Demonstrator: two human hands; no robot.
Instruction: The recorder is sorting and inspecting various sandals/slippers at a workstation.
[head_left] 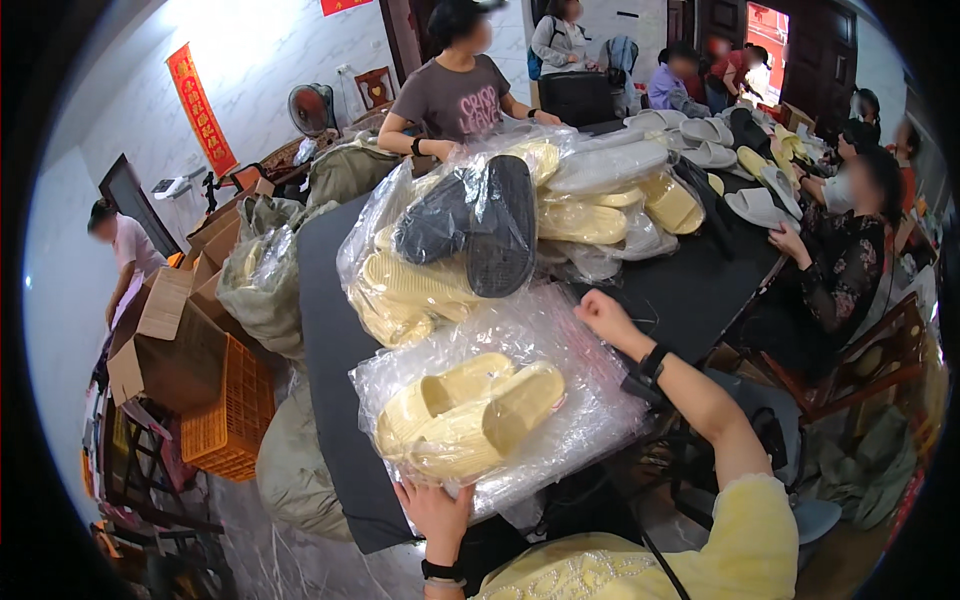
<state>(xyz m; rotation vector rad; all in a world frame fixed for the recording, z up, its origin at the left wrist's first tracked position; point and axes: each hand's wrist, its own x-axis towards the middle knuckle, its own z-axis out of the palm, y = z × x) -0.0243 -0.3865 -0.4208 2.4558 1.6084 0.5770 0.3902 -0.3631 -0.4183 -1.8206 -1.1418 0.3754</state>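
Note:
A pair of pale yellow slippers (pixel 520 405) lies on a stack of clear plastic bags (pixel 600 425) at the table's near edge. Whether the slippers are inside a bag is hard to tell through the shine. My left hand (pixel 436 515) rests against the near edge of the plastic, just below the slippers, its fingers spread. Beside the far right corner of the stack, my right hand (pixel 606 318) is closed with its fingers curled together; what they pinch, if anything, is hidden. Just beyond lies a heap of bagged slippers, with a black pair (pixel 503 225) on top.
The dark table (pixel 325 400) runs away to the far right, bearing loose grey slippers (pixel 755 208). Across it stands a person in a brown shirt (pixel 455 95); another sits at the right (pixel 850 240). Left are an orange crate (pixel 228 415), a cardboard box (pixel 180 340) and filled sacks (pixel 300 465).

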